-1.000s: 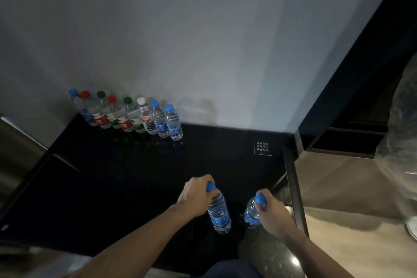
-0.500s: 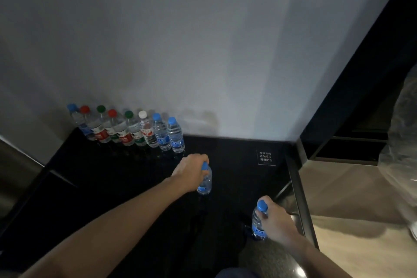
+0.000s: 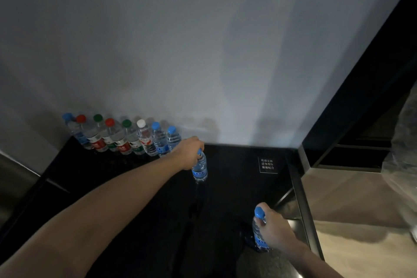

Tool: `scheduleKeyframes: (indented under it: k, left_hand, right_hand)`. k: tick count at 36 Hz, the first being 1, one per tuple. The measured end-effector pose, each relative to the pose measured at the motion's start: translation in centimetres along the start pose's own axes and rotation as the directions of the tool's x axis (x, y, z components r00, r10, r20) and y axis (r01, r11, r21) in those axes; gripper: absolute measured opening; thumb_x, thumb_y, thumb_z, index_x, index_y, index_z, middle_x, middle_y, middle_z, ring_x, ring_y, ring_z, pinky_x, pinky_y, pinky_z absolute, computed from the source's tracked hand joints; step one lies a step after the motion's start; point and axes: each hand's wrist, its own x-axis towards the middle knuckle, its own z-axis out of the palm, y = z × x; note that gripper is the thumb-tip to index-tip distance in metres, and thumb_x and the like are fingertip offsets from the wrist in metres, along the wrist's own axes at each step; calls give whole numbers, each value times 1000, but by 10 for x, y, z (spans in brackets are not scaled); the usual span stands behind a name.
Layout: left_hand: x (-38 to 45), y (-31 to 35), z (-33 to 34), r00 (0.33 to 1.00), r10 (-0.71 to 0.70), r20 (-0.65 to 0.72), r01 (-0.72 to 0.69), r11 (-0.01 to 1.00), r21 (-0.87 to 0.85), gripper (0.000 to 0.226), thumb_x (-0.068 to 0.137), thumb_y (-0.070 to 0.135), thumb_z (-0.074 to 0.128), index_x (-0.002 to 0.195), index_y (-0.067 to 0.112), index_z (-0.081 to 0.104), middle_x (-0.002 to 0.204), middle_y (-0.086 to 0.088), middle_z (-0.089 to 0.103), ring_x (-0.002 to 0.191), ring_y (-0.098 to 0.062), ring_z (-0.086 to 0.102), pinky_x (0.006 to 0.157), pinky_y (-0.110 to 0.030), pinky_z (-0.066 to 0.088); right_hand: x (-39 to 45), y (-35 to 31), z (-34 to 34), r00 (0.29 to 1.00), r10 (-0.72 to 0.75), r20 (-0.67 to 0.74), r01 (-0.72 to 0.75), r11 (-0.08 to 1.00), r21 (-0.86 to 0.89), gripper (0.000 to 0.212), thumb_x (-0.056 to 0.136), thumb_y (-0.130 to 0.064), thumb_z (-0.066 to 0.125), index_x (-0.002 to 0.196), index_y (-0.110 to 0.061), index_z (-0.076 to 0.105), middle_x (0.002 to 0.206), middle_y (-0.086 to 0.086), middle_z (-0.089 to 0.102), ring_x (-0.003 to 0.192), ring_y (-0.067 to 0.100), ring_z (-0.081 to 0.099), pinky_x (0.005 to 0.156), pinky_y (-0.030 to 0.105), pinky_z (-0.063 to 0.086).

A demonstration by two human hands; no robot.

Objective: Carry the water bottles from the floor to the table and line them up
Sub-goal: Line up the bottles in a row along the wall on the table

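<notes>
On the black desk (image 3: pixel 135 221) a row of eight bottles (image 3: pixel 126 140) stands along the wall, the left hand (image 3: pixel 188 153) grips a blue-capped bottle (image 3: pixel 199 168) beside the row, and the right hand (image 3: pixel 274 230) grips another bottle (image 3: pixel 259 230) near the front edge

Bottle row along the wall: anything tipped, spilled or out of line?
Nothing stands out. The eight bottles in the row stand upright and capped on the black table. The left hand holds a ninth beside the row's right end; the right hand grips another nearer.

Dim room: grey wall (image 3: pixel 180 40), pale wood floor (image 3: pixel 361 244), small white-lettered sign (image 3: pixel 267 164).
</notes>
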Motion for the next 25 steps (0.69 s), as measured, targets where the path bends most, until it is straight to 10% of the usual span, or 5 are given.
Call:
scheduleKeyframes:
  k: [15,25]
  left_hand:
    - [41,-19,-4,999,-38,-6,38,997,69,33,83,-5,64,111,12,64,116,-8,57,105,-25,57,88,-31,46]
    - [54,-29,-10,998,-66,-21,68,991,113,26,85,-5,62,108,6,64,114,-12,58,102,-28,58,92,-38,50]
  right_hand:
    - [6,0,2,999,-7,-39,7,1000,6,21,104,-33,51,123,-29,46,84,-13,54,69,0,53,53,16,35]
    - [4,-2,4,1000,-3,-23,4,999,44,23,103,-32,52,125,-30,47,104,-7,59,90,6,58,79,23,42]
